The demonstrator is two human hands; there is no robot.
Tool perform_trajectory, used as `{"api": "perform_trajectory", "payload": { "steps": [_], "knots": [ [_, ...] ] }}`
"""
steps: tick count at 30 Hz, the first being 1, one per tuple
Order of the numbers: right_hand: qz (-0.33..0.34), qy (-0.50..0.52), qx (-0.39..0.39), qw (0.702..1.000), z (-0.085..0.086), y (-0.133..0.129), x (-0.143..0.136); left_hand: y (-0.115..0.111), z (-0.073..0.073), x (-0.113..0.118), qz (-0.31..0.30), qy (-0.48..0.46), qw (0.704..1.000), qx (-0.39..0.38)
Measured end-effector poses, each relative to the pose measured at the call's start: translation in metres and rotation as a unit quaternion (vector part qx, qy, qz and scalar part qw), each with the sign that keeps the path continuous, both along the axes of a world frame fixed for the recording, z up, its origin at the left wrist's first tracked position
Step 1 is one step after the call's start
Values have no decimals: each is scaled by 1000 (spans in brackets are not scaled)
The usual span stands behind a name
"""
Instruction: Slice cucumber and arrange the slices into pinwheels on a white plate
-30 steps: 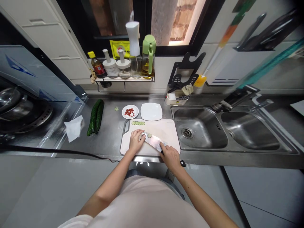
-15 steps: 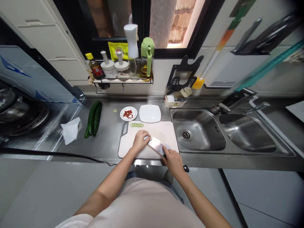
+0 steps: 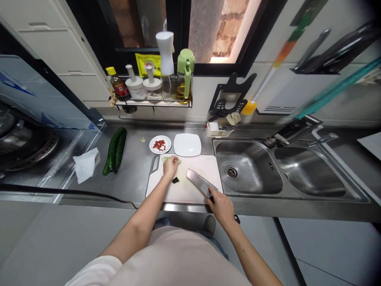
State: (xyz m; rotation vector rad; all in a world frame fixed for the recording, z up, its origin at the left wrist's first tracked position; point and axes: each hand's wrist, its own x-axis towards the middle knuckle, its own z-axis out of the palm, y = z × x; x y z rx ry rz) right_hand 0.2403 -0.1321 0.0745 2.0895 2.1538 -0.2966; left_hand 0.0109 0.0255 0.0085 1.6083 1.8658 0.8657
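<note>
My right hand (image 3: 222,204) is wrapped round the black handle of a kitchen knife (image 3: 199,182). Its broad blade lies low over the right half of the white cutting board (image 3: 202,163), pointing up and left. At the board's far edge, my left hand (image 3: 170,167) has its fingers pinched together on a thin cucumber slice (image 3: 179,161). Several more cucumber slices (image 3: 165,159) lie in a row there, partly hidden by that hand. Between hand and blade rests a small dark green cucumber piece (image 3: 175,180).
Behind the board stand a white plate with chopped red bits (image 3: 154,149) and a bare white plate (image 3: 187,144). Two whole cucumbers (image 3: 114,151) and a white paper (image 3: 85,165) lie left. A double sink (image 3: 248,165) is on the right, a condiment rack (image 3: 154,103) above.
My left hand has moved from the blade up to the row of slices. The knife has shifted slightly right, away from that hand, and the dark green cucumber piece now shows.
</note>
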Motion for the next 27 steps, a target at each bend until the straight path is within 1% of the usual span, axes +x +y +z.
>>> {"api": "perform_trajectory", "payload": {
  "steps": [4,8,13,19,23,27],
  "knots": [
    [-3,10,6,1000,-2,0,1,12,1,2,-18,63,998,-20],
    [-8,12,3,1000,-4,0,2,17,0,1,-38,114,993,-14],
    [-9,15,-12,1000,-1,3,0,19,-5,0,-55,129,990,14],
    [-13,19,-23,999,1,5,-2,20,-11,-2,-74,139,987,31],
    [-22,30,-35,999,2,6,-5,19,-13,-4,-59,148,987,35],
    [-34,41,-54,997,4,8,-8,13,-15,-9,-8,101,993,55]
  ]
}}
